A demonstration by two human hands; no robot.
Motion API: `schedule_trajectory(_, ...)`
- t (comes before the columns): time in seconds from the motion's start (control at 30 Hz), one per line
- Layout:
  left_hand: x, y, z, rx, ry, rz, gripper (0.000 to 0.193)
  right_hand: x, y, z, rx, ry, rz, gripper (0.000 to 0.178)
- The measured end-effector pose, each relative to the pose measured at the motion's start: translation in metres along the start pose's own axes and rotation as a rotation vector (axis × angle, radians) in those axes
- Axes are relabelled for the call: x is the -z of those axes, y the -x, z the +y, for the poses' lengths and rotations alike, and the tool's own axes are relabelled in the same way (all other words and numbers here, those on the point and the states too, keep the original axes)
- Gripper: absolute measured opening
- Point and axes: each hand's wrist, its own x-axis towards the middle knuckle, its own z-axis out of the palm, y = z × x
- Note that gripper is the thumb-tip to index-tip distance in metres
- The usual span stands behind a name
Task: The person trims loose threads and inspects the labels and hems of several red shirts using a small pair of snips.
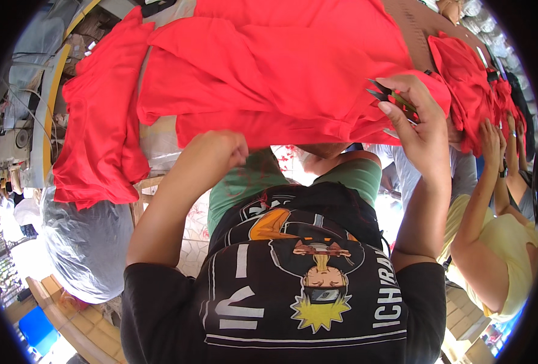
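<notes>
Red cloth (281, 67) lies spread in loose folds over the table, its near edge hanging over my lap. My left hand (220, 148) is closed at that near edge, left of the middle; what its fingers pinch, if anything, is hidden. Up at the right, my right hand (419, 118) grips a small pair of thread snips (383, 91). Their dark, pointed blades stick out to the left over the red cloth, slightly apart from each other. Part of the snips is covered by my thumb and fingers.
Another red garment (102, 115) drapes over the table's left end, above a grey plastic-wrapped bundle (87, 242). More red cloth (463, 85) lies at the right, where other people's arms (490, 164) reach in. Brown tabletop (411, 27) shows between the red piles.
</notes>
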Motion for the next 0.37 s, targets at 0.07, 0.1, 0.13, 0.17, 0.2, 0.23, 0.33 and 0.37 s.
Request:
schedule_trajectory(0.07, 0.01, 0.017, 0.003, -0.093, 0.031, -0.296, 0.021, 0.0, 0.003, 0.006, -0.052, -0.033, -0.016, 0.025)
schedule_trajectory(0.1, 0.015, 0.027, 0.001, -0.086, -0.032, -0.243, 0.019, 0.002, 0.005, 0.007, -0.103, -0.041, -0.016, 0.026)
schedule_trajectory(0.13, 0.019, 0.038, 0.0, -0.079, -0.094, -0.19, 0.018, 0.003, 0.007, 0.008, -0.102, -0.055, 0.003, 0.025)
schedule_trajectory(0.17, 0.022, 0.049, -0.002, -0.056, -0.165, -0.132, 0.017, 0.001, 0.008, 0.011, -0.09, -0.083, 0.022, 0.025)
schedule_trajectory(0.2, 0.028, 0.05, -0.015, -0.093, -0.146, -0.004, 0.019, 0.003, 0.008, 0.01, -0.041, -0.054, -0.001, 0.024)
schedule_trajectory(0.23, 0.038, 0.051, -0.02, 0.054, -0.136, 0.067, 0.022, 0.0, 0.006, 0.007, -0.024, -0.046, -0.003, 0.024)
schedule_trajectory(0.33, 0.034, 0.04, -0.045, 0.074, -0.216, 0.49, 0.026, -0.009, -0.001, 0.003, 0.04, -0.013, -0.03, 0.024)
schedule_trajectory(0.37, 0.027, 0.03, -0.053, 0.056, -0.165, 0.565, 0.026, -0.011, -0.004, -0.001, 0.054, -0.036, -0.05, 0.024)
